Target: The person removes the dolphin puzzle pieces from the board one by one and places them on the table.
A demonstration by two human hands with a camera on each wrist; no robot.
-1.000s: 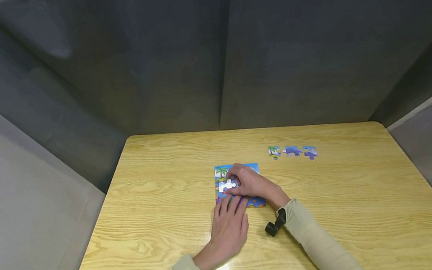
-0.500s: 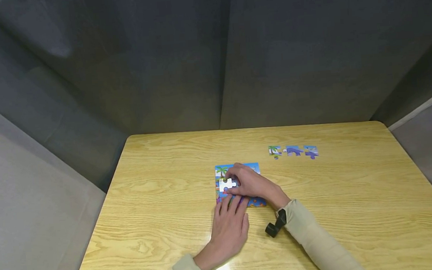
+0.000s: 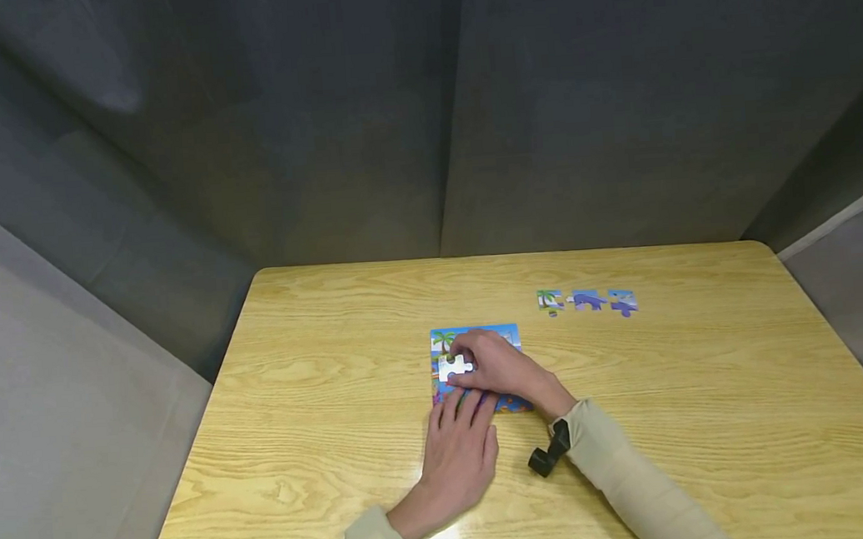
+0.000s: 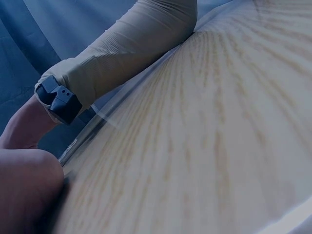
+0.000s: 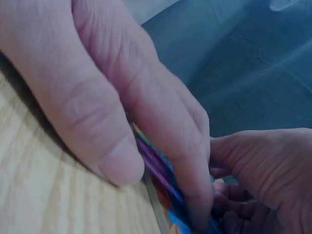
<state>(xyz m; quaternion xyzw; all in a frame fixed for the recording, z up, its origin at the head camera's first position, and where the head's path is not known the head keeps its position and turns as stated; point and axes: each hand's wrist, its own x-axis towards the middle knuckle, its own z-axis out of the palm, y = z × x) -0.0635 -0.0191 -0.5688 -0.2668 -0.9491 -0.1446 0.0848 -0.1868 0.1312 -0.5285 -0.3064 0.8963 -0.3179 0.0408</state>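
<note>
In the head view, a puzzle board point(image 3: 440, 392) with a palm tree and sea picture lies flat near the table's middle. My right hand point(image 3: 498, 365) bends over it, thumb and index finger pinching opposite edges of a puzzle piece point(image 3: 452, 369) that looks white with glare. My left hand point(image 3: 458, 455) lies palm down, straight fingers resting on the board's near edge. From the right wrist, the left thumb point(image 5: 119, 161) shows close to the table beside the board's rim, while the right hand point(image 5: 273, 170) has curled fingers. The pinched piece is hidden there.
Three loose puzzle pieces lie in a row at the back right: a palm tree piece point(image 3: 550, 300), a purple dolphin piece point(image 3: 587, 299) and a blue and purple piece point(image 3: 623, 300). Wood-grain tabletop point(image 3: 319, 377) surrounds the board, with dark curtains point(image 3: 331, 126) behind.
My right hand has shifted very slightly, its knuckles a little lower over the board. The left hand and the loose pieces have stayed in place.
</note>
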